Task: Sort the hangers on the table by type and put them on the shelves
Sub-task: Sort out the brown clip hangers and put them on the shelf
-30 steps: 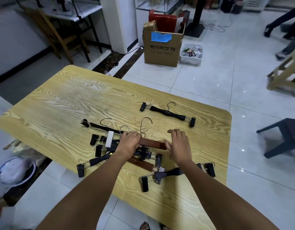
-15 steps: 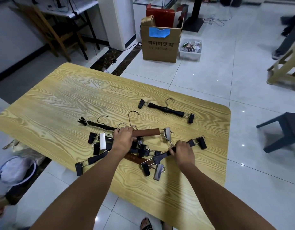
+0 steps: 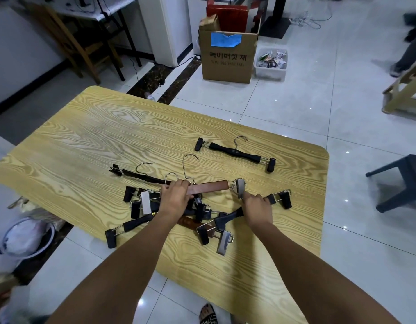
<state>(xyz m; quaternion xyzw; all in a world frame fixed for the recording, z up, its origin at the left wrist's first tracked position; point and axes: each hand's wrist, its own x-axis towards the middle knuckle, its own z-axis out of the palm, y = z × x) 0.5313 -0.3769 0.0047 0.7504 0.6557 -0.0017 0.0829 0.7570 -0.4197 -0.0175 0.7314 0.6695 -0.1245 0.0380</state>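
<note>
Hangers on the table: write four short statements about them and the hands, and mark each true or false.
1. The left hand grips the brown hanger. True.
2. The right hand holds nothing. False: the right hand grips a black clip hanger from the pile.
3. A lone black hanger lies apart from the pile, on the far side. True.
4. The cardboard box stands on the table. False: the cardboard box stands on the floor beyond the table.

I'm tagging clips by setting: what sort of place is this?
Probably a shop's back room or workroom: white tiled floor, an open cardboard box beside a bin of packets, and clip hangers piled on a wood-grain table.
</note>
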